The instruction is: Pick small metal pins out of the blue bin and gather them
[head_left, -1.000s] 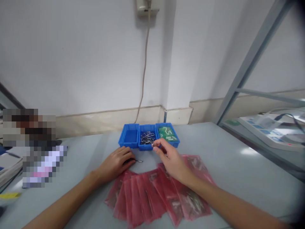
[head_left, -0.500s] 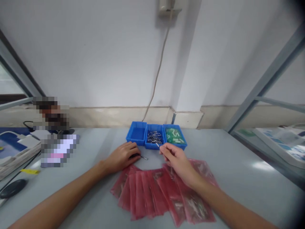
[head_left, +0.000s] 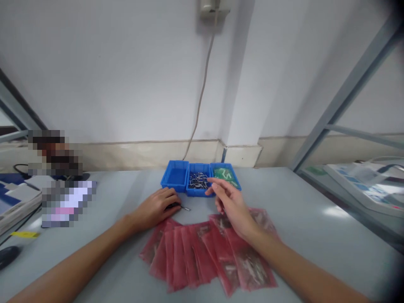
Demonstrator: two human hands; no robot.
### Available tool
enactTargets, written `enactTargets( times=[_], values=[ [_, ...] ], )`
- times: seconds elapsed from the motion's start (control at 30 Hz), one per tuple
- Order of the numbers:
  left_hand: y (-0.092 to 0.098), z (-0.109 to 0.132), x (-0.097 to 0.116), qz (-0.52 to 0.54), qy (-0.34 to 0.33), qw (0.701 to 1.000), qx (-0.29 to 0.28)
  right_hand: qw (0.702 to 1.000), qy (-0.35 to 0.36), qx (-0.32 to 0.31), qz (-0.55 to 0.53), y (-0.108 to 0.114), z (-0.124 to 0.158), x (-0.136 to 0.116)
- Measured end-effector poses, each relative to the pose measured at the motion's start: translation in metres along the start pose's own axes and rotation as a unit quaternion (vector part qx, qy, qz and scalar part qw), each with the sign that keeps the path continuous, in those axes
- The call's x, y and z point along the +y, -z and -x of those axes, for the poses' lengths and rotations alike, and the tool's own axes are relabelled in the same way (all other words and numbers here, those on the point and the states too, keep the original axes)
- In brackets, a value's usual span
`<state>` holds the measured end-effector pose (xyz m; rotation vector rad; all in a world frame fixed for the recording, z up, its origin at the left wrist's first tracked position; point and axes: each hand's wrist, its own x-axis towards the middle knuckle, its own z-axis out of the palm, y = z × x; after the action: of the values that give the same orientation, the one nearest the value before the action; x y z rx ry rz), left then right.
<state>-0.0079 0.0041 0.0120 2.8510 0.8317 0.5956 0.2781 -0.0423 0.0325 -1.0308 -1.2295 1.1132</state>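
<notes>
My left hand (head_left: 159, 206) rests on the table, its fingers curled over some thin dark metal pins (head_left: 186, 208). One pin's shiny tip sticks out to the right; how many lie under the fingers is hidden. Over the front edge of the middle blue bin (head_left: 199, 192), my right hand (head_left: 230, 202) has its fingers apart, with nothing visible in them. That bin holds a heap of small metal pins (head_left: 198, 181). Below both hands, several red translucent bags (head_left: 179, 256) overlap in a fan, with small metal parts showing through some.
Left of the middle bin stands an empty blue bin (head_left: 175, 173); on its right, another blue bin (head_left: 238, 185) holds a green bag with white pieces (head_left: 224, 173). A blurred-out screen (head_left: 69, 204), yellow tag (head_left: 25, 234) and black mouse (head_left: 9, 256) lie left. Metal frame posts (head_left: 315, 143) flank the table.
My right hand has let go of a small metal pin at the middle bin, and its fingers have spread. The left hand stays on its pins. The whole view has shifted slightly.
</notes>
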Motion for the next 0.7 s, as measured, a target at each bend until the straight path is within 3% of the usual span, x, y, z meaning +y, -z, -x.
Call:
enactTargets(
  times=[0.17,0.3,0.43,0.53,0.7],
  values=[
    [0.001,0.000,0.001,-0.006,-0.004,1.000,-0.008,0.999,0.002,-0.024,0.027,-0.001,0.005,0.001],
    [-0.003,0.001,0.000,-0.043,0.018,0.999,-0.004,0.991,0.037,-0.035,0.121,-0.002,0.010,0.005],
    [-0.005,0.003,0.001,-0.086,0.055,0.995,0.004,0.957,0.145,-0.047,0.248,-0.003,0.017,0.000],
    [-0.004,0.003,0.002,-0.101,0.083,0.991,-0.001,0.929,0.215,-0.090,0.288,-0.003,0.023,-0.006],
    [-0.002,0.001,0.002,-0.064,0.071,0.995,-0.028,0.912,0.224,-0.135,0.316,-0.003,0.026,-0.008]
  ],
)
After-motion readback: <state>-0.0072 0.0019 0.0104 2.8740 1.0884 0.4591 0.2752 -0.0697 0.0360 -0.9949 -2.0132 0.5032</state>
